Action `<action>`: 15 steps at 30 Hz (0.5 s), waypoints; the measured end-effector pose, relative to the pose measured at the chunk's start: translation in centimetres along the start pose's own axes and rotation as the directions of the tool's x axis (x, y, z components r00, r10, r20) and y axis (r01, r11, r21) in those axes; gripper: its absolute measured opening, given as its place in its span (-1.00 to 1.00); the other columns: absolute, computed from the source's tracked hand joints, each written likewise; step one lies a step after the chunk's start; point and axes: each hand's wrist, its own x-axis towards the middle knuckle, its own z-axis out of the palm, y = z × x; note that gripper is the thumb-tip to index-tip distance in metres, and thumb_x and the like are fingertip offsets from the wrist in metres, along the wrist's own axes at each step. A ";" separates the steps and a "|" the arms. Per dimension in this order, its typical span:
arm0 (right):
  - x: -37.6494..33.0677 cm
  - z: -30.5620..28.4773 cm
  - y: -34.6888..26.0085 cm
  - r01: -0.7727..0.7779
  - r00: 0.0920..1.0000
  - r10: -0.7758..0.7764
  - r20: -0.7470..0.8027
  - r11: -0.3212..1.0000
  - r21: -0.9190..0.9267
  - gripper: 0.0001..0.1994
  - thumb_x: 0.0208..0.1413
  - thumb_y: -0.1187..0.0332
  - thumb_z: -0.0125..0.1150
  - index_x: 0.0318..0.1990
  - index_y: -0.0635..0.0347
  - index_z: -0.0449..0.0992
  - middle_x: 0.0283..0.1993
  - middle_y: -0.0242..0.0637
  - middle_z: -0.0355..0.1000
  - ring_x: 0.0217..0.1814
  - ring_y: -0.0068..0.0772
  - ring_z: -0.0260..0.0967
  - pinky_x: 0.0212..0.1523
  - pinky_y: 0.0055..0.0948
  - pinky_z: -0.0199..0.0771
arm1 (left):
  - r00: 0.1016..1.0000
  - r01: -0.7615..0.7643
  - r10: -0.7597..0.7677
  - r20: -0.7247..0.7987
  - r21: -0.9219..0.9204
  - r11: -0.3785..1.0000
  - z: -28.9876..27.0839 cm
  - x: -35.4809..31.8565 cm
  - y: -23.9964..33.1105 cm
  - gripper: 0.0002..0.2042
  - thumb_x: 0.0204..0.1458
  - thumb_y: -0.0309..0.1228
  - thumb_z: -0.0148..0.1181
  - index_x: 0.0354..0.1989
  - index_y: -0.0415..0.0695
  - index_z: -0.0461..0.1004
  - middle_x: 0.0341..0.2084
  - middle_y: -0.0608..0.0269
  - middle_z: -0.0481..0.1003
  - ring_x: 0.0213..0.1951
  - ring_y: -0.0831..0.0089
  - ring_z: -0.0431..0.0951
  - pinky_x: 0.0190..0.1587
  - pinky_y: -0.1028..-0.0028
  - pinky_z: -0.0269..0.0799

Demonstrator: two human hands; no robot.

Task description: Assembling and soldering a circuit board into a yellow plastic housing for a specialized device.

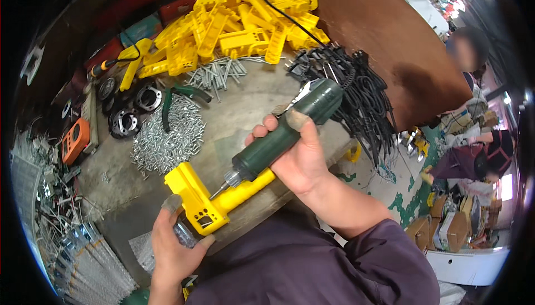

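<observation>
Right hand [298,157] gripping green screwdriver [284,132], left hand [175,244] clasping yellow housing [203,199] beneath its tip

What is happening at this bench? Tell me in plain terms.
A person is working at a worn bench. The right hand grips a dark green powered screwdriver, its bit pressed against a yellow plastic housing. The left hand steadies that housing at the bench edge. Loose screws lie heaped behind, with a pile of yellow parts and a bundle of black cables further back.
</observation>
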 end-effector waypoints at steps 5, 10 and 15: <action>0.5 0.5 0.0 0.021 0.997 -0.018 0.070 0.999 -0.040 -0.53 0.09 -0.14 0.18 -0.17 0.11 0.42 -0.18 -0.34 0.38 0.04 -0.15 0.31 0.22 -0.08 0.29 | 1.000 -0.025 0.025 0.019 0.028 0.999 -0.4 0.2 0.6 -0.15 -0.46 -0.39 0.57 0.12 -0.29 0.24 -0.15 -0.07 0.47 -0.09 -0.01 0.51 -0.01 0.20 0.42; 0.2 1.9 -0.4 -0.003 1.000 0.001 -0.029 0.998 -0.068 -0.66 0.13 0.03 0.13 -0.28 0.15 0.41 -0.31 -0.31 0.39 -0.09 -0.31 0.36 0.22 -0.18 0.28 | 0.972 -0.235 0.232 0.033 0.165 0.958 -0.3 -0.1 -0.8 -0.14 -0.37 -0.29 0.56 0.14 -0.30 0.20 -0.12 -0.09 0.44 -0.12 -0.04 0.48 -0.06 0.15 0.40; 0.2 2.1 -1.2 0.015 0.999 -0.019 -0.048 0.997 -0.074 -0.76 0.14 0.15 0.16 -0.22 0.10 0.40 -0.28 -0.33 0.38 -0.15 -0.31 0.36 0.16 -0.11 0.35 | 0.983 -0.183 0.177 0.058 0.132 0.974 -0.7 0.5 0.1 -0.15 -0.36 -0.29 0.56 0.16 -0.25 0.18 -0.13 -0.06 0.45 -0.14 -0.05 0.47 -0.08 0.14 0.39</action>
